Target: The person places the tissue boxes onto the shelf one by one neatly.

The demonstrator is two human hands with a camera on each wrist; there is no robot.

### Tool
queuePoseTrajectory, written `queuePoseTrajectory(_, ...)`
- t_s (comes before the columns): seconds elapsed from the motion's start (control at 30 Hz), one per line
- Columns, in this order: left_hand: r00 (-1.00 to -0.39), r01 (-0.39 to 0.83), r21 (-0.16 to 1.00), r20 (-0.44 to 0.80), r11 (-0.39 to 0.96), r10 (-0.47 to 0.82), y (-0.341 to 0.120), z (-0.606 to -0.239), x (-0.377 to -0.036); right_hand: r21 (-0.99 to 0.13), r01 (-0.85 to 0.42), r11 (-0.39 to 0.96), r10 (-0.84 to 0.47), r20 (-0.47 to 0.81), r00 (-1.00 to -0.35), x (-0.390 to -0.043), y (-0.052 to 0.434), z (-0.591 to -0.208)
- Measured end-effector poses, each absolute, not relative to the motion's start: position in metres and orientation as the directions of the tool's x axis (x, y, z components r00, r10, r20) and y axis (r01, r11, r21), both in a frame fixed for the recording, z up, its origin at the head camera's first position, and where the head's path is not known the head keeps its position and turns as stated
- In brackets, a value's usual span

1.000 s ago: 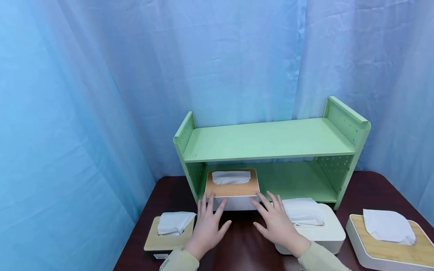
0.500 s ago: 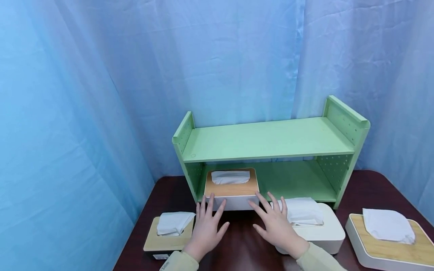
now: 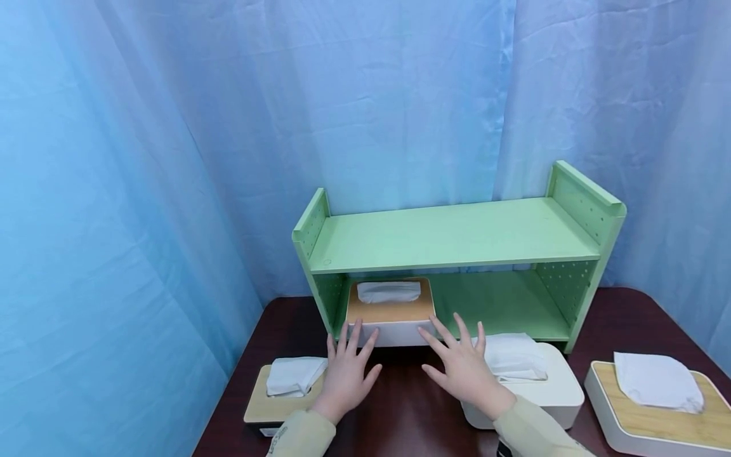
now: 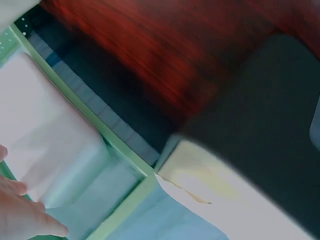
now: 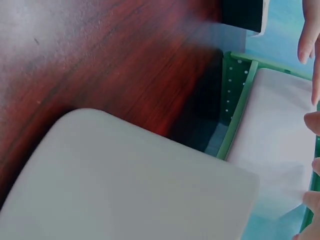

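Note:
A white tissue box with a wooden lid (image 3: 389, 312) sits on the lower level of a green shelf (image 3: 451, 238), at its left end. My left hand (image 3: 346, 371) lies with straight fingers against the box's front face. My right hand (image 3: 462, 365) is spread the same way, its fingertips at the box's front right corner. In the left wrist view the box's white side (image 4: 45, 145) shows beside the shelf's green edge (image 4: 105, 135). The right wrist view shows the same white side (image 5: 275, 145) next to my fingertips (image 5: 310, 42).
A small wooden-lidded tissue box (image 3: 285, 393) stands on the dark table (image 3: 400, 412) by my left wrist. An all-white tissue box (image 3: 531, 381) is beside my right hand, a larger wooden-lidded one (image 3: 657, 406) at the far right. Blue curtains hang behind.
Both hands have slid forward with straight fingers, and the tissue box has gone deeper onto the shelf's lower level.

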State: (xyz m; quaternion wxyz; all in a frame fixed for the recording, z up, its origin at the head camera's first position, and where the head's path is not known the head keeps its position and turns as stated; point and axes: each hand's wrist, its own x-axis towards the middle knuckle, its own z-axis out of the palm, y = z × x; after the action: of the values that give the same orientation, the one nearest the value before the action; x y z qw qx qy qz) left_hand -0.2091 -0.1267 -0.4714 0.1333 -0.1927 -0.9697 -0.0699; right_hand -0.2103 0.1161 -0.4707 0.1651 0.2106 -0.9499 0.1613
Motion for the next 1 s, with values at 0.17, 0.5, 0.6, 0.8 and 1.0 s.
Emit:
queuePoseTrajectory(0.17,-0.907,0.365,0.115,0.267,0.924,0.325,-0.128,-0.468,-0.219,-0.212,-0.456,0.864,-0.357,0.380,-0.853,-0.217,0.116,-0.470)
queuePoseTrajectory(0.5,-0.922,0.344,0.162,0.243,0.925,0.301,-0.126,-0.466,-0.237,-0.183,-0.439,0.880,-0.363,0.337,-0.869,-0.234,0.116,-0.465)
queuePoseTrajectory(0.6,-0.919,0.348,0.125,0.242,0.929,0.312,-0.125,-0.466,-0.242,-0.199,-0.427,0.882,-0.355,0.316,-0.880,-0.239,0.117,-0.464)
queuePoseTrajectory(0.8,-0.920,0.341,0.103,0.243,0.935,0.308,-0.126,-0.467,-0.250,-0.198,-0.422,0.884,-0.356,0.298,-0.886,-0.249,0.117,-0.464)
queuePoseTrajectory(1.0,-0.923,0.337,0.102,0.235,0.936,0.306,-0.127,-0.468,-0.255,-0.200,-0.410,0.890,-0.353,0.270,-0.896,-0.255,0.115,-0.465)
